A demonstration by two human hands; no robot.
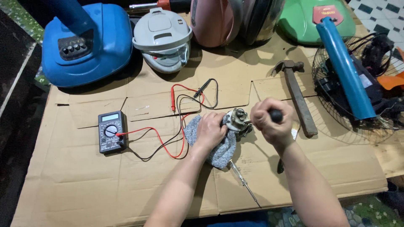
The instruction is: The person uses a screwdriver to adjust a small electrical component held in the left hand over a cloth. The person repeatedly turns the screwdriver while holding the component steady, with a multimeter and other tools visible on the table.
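A flattened sheet of brown cardboard (84, 180) covers the work surface, seen from above. At far left stands a blue fan base (86, 44) with a row of buttons. Below it lies a grey multimeter (111, 132), its red and black leads (168, 138) looping rightward across the cardboard. Behind the leads sits a white and grey appliance housing (163, 38).

Near the centre, the left hand (209, 131) presses down on a grey cloth (219, 151) and steadies a small metal motor part (237, 121), which rests on that cloth; the fingers curl against the part's left side. A thin screwdriver (243, 181) lies on the cardboard just below the cloth.

The right hand (271, 120) is closed in a fist around a black tool handle (276, 115), with the tool's tip meeting the motor part. Just right of this hand lies a hammer (296, 94) with a wooden shaft. At far right, a blue tube (345, 69) rests across a wire fan guard (362, 84).
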